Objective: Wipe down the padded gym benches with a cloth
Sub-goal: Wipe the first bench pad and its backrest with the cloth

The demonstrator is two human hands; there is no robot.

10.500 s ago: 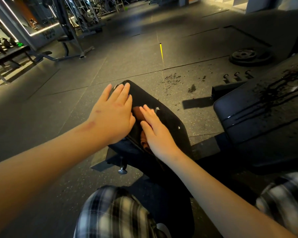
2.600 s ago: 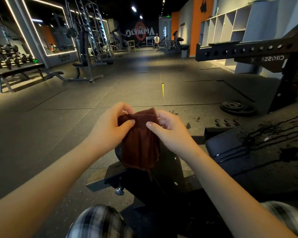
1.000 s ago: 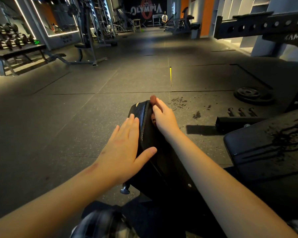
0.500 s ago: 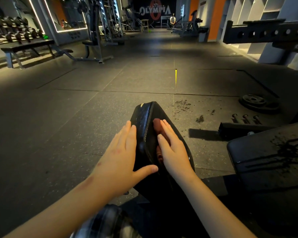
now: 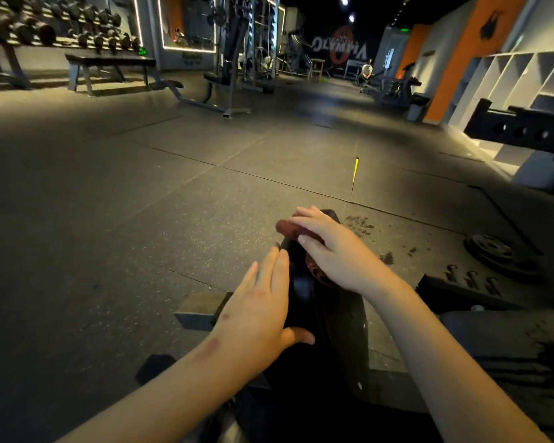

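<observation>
A narrow black padded bench pad (image 5: pixel 333 318) rises tilted away from me in the lower middle. My right hand (image 5: pixel 336 251) presses a dark brown cloth (image 5: pixel 288 227) flat against the pad's upper end, fingers straight and pointing left. The cloth sticks out past my fingertips and below my palm. My left hand (image 5: pixel 263 311) lies flat along the pad's left side, fingers straight, thumb spread across the pad.
A second black pad (image 5: pixel 512 350) with wet streaks sits at the right. Weight plates (image 5: pixel 493 251) lie on the rubber floor (image 5: pixel 141 235) beyond it. A black rack beam (image 5: pixel 522 129) juts in at right. Dumbbell racks, benches and machines stand far off.
My right hand has slid the cloth up from the middle of the pad to its top end and turned leftward. My left hand stays on the pad's left side. The view has tilted up.
</observation>
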